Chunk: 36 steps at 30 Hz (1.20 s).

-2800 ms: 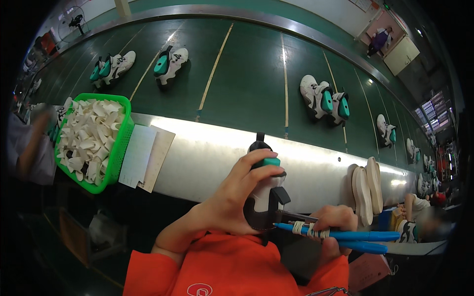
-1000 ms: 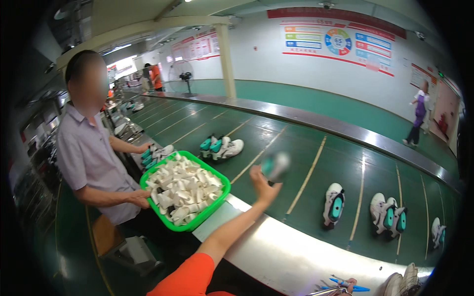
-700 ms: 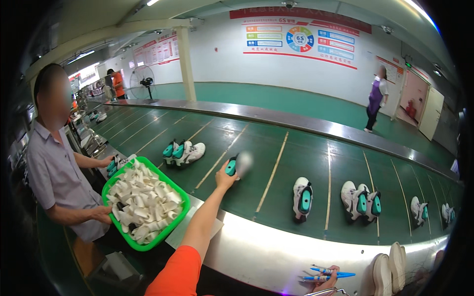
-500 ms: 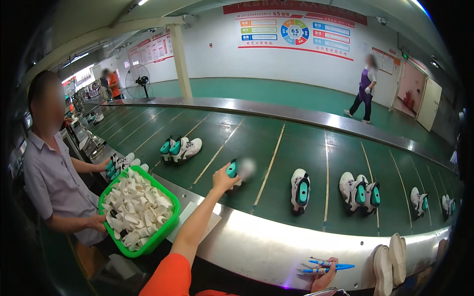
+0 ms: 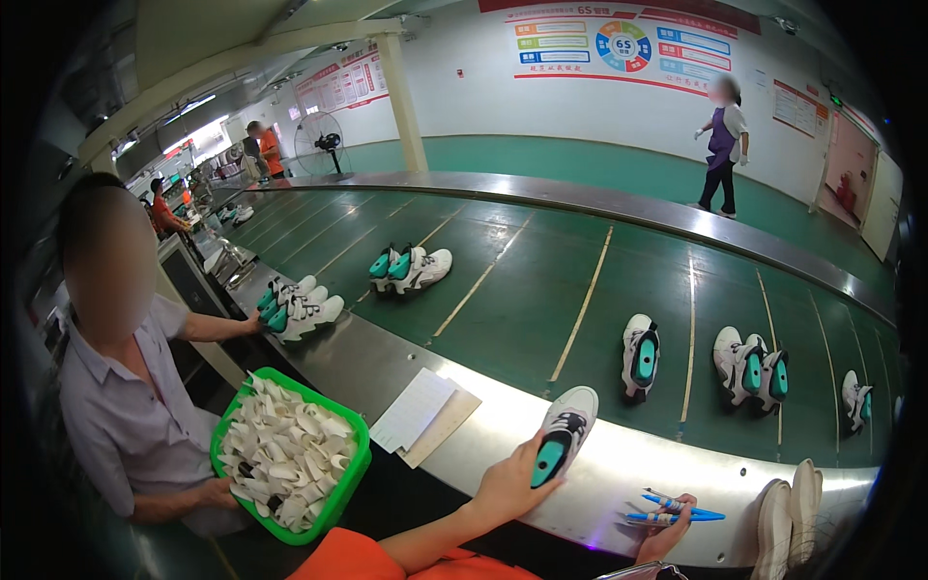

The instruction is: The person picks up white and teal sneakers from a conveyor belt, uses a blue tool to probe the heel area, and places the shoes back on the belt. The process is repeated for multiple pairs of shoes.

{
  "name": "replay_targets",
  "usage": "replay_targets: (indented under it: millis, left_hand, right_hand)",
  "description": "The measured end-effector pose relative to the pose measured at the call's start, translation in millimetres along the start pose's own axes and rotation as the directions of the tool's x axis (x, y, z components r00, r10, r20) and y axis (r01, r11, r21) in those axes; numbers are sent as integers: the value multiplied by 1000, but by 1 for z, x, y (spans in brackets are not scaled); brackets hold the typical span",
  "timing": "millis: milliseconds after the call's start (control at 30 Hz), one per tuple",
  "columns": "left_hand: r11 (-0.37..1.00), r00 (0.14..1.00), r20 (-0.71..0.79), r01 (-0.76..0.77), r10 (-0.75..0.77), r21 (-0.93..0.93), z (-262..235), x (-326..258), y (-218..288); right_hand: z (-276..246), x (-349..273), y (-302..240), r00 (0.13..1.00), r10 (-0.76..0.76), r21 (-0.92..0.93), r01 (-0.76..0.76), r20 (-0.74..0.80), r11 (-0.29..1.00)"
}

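Note:
My left hand (image 5: 512, 478) is closed around the heel end of a white-and-black sneaker (image 5: 570, 425) with a teal insert, held above the steel ledge with its toe pointing away. Over the ledge to the right, the fingers of my right hand (image 5: 669, 534) grip slim blue pen-like tools (image 5: 681, 514) with pale wrapping; their exact kind is unclear. A notepad (image 5: 414, 411) and a tan card (image 5: 447, 430) lie on the ledge, left of the held sneaker.
A green conveyor belt (image 5: 512, 300) carries sneakers (image 5: 640, 360). At left a co-worker holds a green basket (image 5: 362, 464) of white pieces, with a hand on sneakers (image 5: 300, 311) at the ledge. Beige shoe-shaped pieces (image 5: 773, 527) stand at right. Someone in a purple apron (image 5: 721, 140) walks beyond.
My left hand has brought the sneaker from over the belt back toward me, above the ledge. The co-worker's sneakers have moved away from the basket. My view has swung left.

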<state>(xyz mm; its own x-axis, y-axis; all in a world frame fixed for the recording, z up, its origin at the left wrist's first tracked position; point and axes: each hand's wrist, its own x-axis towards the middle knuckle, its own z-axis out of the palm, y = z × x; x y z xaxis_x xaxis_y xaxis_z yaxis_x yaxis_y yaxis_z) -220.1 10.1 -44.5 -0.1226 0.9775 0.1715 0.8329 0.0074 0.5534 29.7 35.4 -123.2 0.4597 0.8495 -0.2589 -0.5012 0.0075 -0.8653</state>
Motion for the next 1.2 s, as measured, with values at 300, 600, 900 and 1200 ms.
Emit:
replay_targets:
  millis: [300,600,900,1200]
  left_hand:
    - [995,995,75,75,-70,-66,2,106,-48]
    - [913,874,485,212,-17,-349,62,177,-71]
    - [700,981,191,108,41,-706,21,139,-34]
    - [616,893,-173,-416,415,-669,-40,32,19]
  right_hand:
    - [-4,3,12,995,-54,-6,55,80,998]
    - [-4,1,16,988,-110,18,109,113,994]
    - [-3,5,26,984,-99,17,98,151,995]
    - [7,-4,21,957,-236,87,224,168,971]
